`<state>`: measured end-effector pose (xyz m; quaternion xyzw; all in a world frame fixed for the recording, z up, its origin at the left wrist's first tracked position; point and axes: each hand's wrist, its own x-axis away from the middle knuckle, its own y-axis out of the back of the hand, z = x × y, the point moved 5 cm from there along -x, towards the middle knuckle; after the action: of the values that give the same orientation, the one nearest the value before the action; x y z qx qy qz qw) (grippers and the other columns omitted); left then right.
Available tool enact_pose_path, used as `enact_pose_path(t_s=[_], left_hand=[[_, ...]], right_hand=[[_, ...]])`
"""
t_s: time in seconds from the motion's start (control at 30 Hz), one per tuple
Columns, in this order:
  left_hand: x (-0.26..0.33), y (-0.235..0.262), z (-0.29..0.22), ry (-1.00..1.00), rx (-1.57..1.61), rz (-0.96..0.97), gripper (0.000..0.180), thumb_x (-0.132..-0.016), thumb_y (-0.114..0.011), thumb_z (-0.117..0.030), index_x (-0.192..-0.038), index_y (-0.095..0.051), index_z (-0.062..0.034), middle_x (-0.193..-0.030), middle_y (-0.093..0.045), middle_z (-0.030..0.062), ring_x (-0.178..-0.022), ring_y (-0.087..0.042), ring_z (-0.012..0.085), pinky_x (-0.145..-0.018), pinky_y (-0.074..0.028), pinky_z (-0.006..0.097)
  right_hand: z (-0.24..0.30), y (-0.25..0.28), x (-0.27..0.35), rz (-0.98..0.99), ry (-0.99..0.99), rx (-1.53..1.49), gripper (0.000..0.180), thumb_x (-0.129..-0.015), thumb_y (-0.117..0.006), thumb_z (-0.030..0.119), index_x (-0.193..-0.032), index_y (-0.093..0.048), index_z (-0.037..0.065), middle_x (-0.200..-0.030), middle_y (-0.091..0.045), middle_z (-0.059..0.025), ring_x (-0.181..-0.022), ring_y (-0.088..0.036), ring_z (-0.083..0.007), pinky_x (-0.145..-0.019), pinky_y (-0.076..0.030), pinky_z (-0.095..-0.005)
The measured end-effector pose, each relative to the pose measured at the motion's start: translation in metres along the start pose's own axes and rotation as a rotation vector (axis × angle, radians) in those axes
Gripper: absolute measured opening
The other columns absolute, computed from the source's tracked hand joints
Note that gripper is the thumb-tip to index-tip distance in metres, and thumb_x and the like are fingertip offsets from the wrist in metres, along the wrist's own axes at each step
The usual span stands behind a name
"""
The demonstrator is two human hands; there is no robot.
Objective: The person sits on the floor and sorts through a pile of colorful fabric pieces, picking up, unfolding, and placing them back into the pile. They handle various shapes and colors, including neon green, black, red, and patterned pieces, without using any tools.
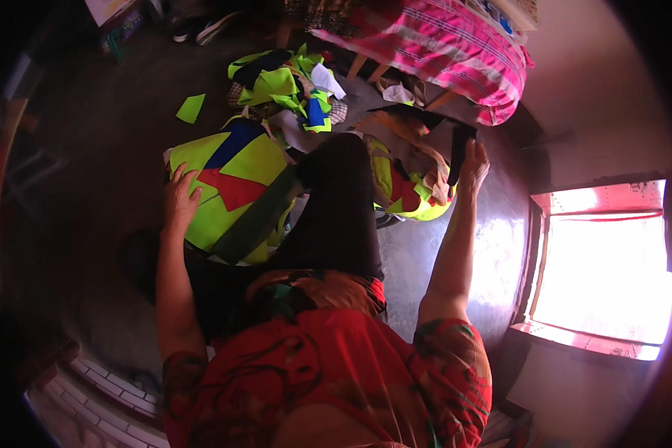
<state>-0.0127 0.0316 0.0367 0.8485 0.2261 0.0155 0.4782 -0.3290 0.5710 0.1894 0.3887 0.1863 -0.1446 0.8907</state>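
Observation:
My left hand rests with its fingers apart on the left edge of a pile of cloth pieces. The pile is mostly neon yellow, with blue, red and dark green pieces showing on top. Out to the right, my right hand is closed round a black cloth strip, which hangs beside a second heap of scraps. Brown, red and neon yellow cloth shows in that heap. My dark-trousered knee stands between the two piles.
Farther off lies another heap of scraps, and a single neon yellow piece is on the floor left of it. A pink checked cloth hangs over wooden-legged furniture at the back. Shoes lie at the far left. A bright window is on the right.

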Motion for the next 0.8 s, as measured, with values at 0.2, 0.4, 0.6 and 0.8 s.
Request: enact_pose_path(t_s=[0.2, 0.4, 0.6, 0.8], left_hand=[[-0.002, -0.003, -0.004, 0.052, 0.032, 0.035, 0.04, -0.077, -0.069, -0.002, -0.116, -0.058, -0.0047, -0.137, -0.047, 0.0149, -0.119, -0.051, 0.0364, -0.093, -0.047, 0.041], [-0.005, -0.002, 0.001, 0.042, 0.063, 0.046, 0.041, -0.078, -0.069, -0.004, -0.117, -0.057, -0.0046, -0.135, -0.048, 0.0168, -0.12, -0.051, 0.0361, -0.095, -0.046, 0.041], [0.004, -0.004, 0.019, 0.02, 0.11, -0.055, 0.041, -0.079, -0.071, -0.015, -0.117, -0.059, -0.0073, -0.133, -0.051, 0.0143, -0.12, -0.051, 0.033, -0.098, -0.043, 0.039], [0.016, 0.017, -0.019, 0.224, 0.5, 0.028, 0.063, -0.076, -0.077, -0.032, -0.13, -0.052, -0.0123, -0.133, -0.05, 0.012, -0.127, -0.046, 0.0261, -0.104, -0.038, 0.038]], right_hand=[[0.019, 0.018, -0.055, -0.275, -0.027, -0.416, 0.03, -0.094, -0.054, 0.029, -0.082, -0.058, 0.002, -0.067, -0.05, 0.0013, -0.061, -0.042, -0.0089, -0.059, -0.04, -0.0283], [0.083, 0.024, -0.092, -0.421, 0.137, -0.54, 0.031, -0.097, -0.051, 0.029, -0.096, -0.059, -0.001, -0.08, -0.057, -0.0033, -0.073, -0.049, -0.0123, -0.068, -0.043, -0.03], [0.224, -0.009, -0.046, -0.158, 0.341, -0.66, 0.029, -0.098, -0.052, 0.028, -0.098, -0.06, 0.0, -0.084, -0.061, -0.0027, -0.074, -0.051, -0.0104, -0.068, -0.043, -0.0277], [0.297, -0.09, 0.088, 0.577, 0.217, -0.932, 0.025, -0.096, -0.056, 0.027, -0.097, -0.064, 0.003, -0.085, -0.061, 0.0023, -0.076, -0.051, -0.0055, -0.071, -0.043, -0.0217]])
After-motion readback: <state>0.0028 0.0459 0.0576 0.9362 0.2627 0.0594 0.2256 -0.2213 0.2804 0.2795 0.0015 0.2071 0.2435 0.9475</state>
